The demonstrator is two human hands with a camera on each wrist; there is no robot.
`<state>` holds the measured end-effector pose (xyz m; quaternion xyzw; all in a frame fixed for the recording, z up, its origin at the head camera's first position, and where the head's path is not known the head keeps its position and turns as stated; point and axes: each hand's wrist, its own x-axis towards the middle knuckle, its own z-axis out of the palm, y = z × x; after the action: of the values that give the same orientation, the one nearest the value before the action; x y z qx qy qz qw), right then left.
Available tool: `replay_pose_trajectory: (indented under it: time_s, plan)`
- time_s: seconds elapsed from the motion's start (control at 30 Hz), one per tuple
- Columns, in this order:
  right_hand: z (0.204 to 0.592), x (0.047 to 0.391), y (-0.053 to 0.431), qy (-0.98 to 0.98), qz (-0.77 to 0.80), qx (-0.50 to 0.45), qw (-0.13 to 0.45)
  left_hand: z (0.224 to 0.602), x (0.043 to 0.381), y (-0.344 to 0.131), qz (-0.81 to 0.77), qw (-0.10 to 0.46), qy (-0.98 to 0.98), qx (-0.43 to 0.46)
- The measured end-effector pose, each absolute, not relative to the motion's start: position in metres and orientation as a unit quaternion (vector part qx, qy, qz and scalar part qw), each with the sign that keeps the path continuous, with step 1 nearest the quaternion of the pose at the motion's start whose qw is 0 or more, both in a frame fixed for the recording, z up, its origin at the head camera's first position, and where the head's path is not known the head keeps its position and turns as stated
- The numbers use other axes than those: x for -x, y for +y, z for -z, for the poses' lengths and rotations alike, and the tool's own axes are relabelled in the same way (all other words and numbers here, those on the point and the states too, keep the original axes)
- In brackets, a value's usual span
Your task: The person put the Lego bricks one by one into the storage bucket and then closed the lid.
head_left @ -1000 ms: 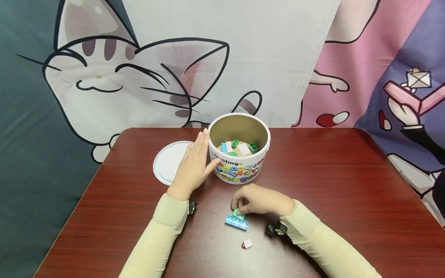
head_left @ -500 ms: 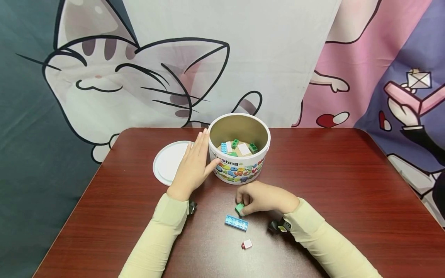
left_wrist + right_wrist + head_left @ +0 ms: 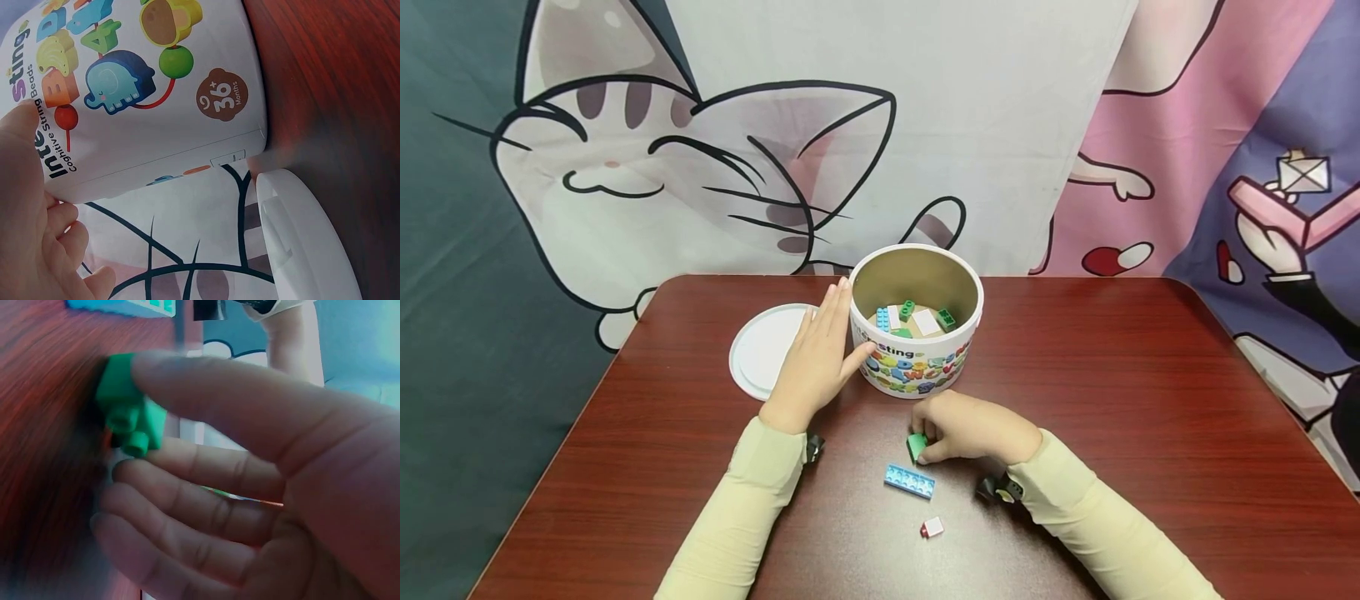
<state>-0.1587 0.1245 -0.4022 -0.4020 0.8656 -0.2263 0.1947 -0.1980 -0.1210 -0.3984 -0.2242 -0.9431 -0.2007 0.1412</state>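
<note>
Between thumb and fingers my right hand [image 3: 973, 427] pinches a green building brick [image 3: 916, 447] low over the table, its studs [image 3: 134, 444] facing sideways in the right wrist view. Just in front of it lies a long light-blue brick [image 3: 910, 481]. Nearer me is a small white and red brick [image 3: 932, 527]. My left hand [image 3: 820, 358] rests with straight fingers against the side of a white printed bucket [image 3: 917, 367], thumb on its front, as the left wrist view also shows. Inside the bucket are several green, white and blue bricks [image 3: 925, 322].
A round white lid [image 3: 763, 354] lies on the table left of the bucket, partly behind my left hand. The dark red wooden table [image 3: 1112, 375] reaches back to a printed cloth [image 3: 985, 125].
The green brick has come away from beside the light-blue brick, moved slightly back and right in my right hand, and turned. My left hand and the bucket stay put.
</note>
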Motion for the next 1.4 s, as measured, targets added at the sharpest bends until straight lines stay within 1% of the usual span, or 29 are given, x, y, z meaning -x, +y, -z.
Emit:
replay_pose_trajectory:
  time_s: [0.13,0.4,0.5,0.73,0.93,1.13,1.23,1.4]
  plan:
    - [0.403,0.158,0.123,0.871,0.212,0.414,0.158,0.398,0.197,-0.121,0.202,0.146,-0.942,0.225]
    - [0.39,0.153,0.121,0.888,0.202,0.41,0.045,0.398,0.197,-0.122,0.199,0.145,-0.943,0.224]
    - [0.384,0.15,0.121,0.888,0.21,0.408,0.01,0.398,0.197,-0.122,0.198,0.145,-0.943,0.223]
    - [0.373,0.146,0.124,0.865,0.248,0.426,-0.095,0.399,0.197,-0.122,0.202,0.145,-0.943,0.222]
    - [0.362,0.152,0.13,0.829,0.321,0.43,-0.158,0.4,0.198,-0.122,0.198,0.153,-0.941,0.23]
    - [0.35,0.169,0.137,0.804,0.368,0.407,-0.229,0.4,0.198,-0.121,0.198,0.153,-0.941,0.229]
    - [0.346,0.177,0.136,0.803,0.392,0.376,-0.246,0.4,0.198,-0.121,0.198,0.152,-0.941,0.227]
    - [0.342,0.188,0.131,0.817,0.416,0.319,-0.242,0.4,0.198,-0.121,0.197,0.148,-0.943,0.225]
